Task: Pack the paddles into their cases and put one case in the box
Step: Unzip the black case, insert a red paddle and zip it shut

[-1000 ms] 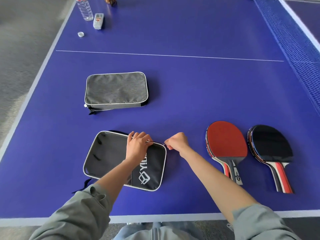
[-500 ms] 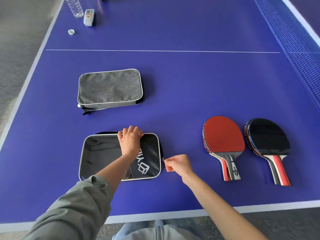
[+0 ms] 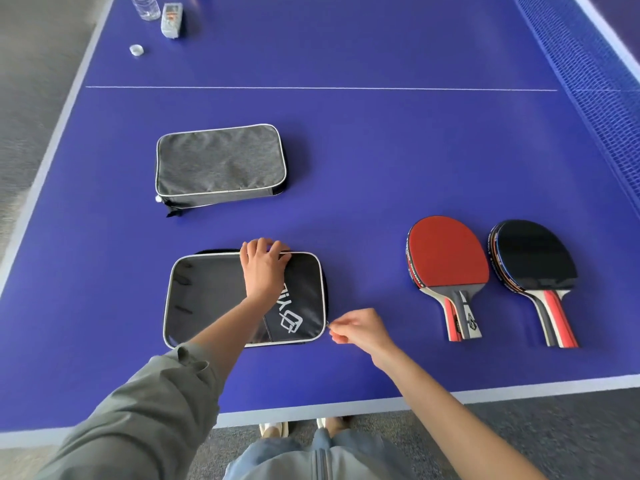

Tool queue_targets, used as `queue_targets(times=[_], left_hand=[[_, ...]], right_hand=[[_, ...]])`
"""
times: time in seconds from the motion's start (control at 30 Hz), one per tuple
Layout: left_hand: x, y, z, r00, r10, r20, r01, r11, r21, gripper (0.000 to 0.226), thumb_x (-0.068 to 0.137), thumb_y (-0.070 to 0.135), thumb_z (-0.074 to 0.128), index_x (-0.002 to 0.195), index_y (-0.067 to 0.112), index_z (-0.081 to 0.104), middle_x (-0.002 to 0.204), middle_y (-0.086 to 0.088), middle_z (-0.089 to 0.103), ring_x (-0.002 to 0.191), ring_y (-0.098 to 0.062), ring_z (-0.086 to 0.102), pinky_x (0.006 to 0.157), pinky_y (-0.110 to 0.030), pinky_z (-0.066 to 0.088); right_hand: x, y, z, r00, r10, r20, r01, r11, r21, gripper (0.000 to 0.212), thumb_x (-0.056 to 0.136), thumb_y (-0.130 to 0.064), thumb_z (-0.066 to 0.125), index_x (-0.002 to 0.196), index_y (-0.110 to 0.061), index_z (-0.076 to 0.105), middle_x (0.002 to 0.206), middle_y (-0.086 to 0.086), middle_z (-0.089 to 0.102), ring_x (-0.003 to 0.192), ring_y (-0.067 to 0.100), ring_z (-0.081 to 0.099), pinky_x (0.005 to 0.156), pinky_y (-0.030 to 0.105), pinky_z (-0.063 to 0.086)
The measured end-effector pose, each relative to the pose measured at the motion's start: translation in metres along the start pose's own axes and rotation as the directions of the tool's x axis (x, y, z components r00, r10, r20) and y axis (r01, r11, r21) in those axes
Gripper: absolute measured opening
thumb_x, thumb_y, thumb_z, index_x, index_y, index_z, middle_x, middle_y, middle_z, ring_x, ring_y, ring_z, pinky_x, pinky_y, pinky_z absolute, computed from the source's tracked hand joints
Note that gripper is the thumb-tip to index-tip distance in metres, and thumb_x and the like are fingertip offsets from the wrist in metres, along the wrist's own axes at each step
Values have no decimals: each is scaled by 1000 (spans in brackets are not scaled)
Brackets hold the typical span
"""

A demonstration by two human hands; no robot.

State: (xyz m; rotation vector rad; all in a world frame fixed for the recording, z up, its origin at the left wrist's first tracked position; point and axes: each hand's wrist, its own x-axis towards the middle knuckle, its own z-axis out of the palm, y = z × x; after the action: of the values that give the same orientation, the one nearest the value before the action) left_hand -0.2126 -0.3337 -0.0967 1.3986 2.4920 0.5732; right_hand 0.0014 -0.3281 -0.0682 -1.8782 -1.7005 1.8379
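Note:
A black paddle case [image 3: 207,299] with white piping and a white logo lies flat near the table's front edge. My left hand [image 3: 265,268] rests on its far edge, fingers curled over the rim. My right hand [image 3: 358,330] pinches the case's zipper pull at the near right corner. A grey case [image 3: 220,164] lies shut farther back. To the right lie two paddles, handles toward me: one red-faced [image 3: 448,256], one black-faced [image 3: 535,254]. No box is in view.
The blue table [image 3: 381,150] has a white centre line and a net [image 3: 588,81] along the right side. At the far left corner stand a water bottle [image 3: 145,6], a small packet [image 3: 171,17] and a bottle cap [image 3: 136,50].
My right hand has drawn the zipper pull from the case's far right corner down its right side to the near right corner. My left hand has stayed on the far edge.

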Motion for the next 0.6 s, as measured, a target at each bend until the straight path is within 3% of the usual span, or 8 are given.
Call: queue_targets(times=[0.07,0.13,0.3,0.37,0.47,0.6], left_hand=[[-12,-6,-9,998,50,-38,-51,999,-17,27,90,27,59,116,21,63,123,-9,54,124,-34,40,112,-51,17],[-31,-15,-18,998,53,-40,-54,999,-7,37,91,31,58,128,29,55,135,-9,46,132,-33,32,112,-55,13],[-82,-28,-32,977,-188,98,184,982,43,49,96,40,43,143,41,30,155,-9,16,143,-32,5,113,-58,2],[-96,-30,-32,959,-250,135,244,968,60,49,97,43,37,144,43,23,158,-8,5,144,-32,-3,113,-58,-2],[-109,-38,-24,953,-216,213,183,969,163,51,96,53,19,146,44,14,159,-8,-2,144,-34,-9,111,-60,-3],[-99,-43,-19,971,-125,202,81,973,216,67,85,60,-4,146,40,16,159,-6,8,145,-35,-1,111,-61,-2]], right_hand=[[3,-9,-6,986,-152,-73,137,974,-179,12,82,-14,67,86,-6,75,83,4,74,73,8,66,68,10,48],[9,-23,-8,955,-271,-123,239,944,-226,17,84,-14,67,99,-7,72,96,2,73,83,10,65,69,7,45],[44,-71,10,875,-479,-67,452,860,-238,41,84,-15,69,123,-6,59,120,6,64,108,21,60,93,25,45],[59,-82,24,846,-534,9,508,800,-318,43,85,-16,68,125,-6,58,124,8,62,115,22,56,98,23,36],[73,-81,37,827,-559,62,525,726,-444,36,86,-11,66,121,-6,61,122,11,61,116,28,51,88,14,25],[74,-58,32,826,-561,-58,483,757,-441,24,82,-2,67,106,-5,68,106,13,65,103,31,57,83,18,31]])
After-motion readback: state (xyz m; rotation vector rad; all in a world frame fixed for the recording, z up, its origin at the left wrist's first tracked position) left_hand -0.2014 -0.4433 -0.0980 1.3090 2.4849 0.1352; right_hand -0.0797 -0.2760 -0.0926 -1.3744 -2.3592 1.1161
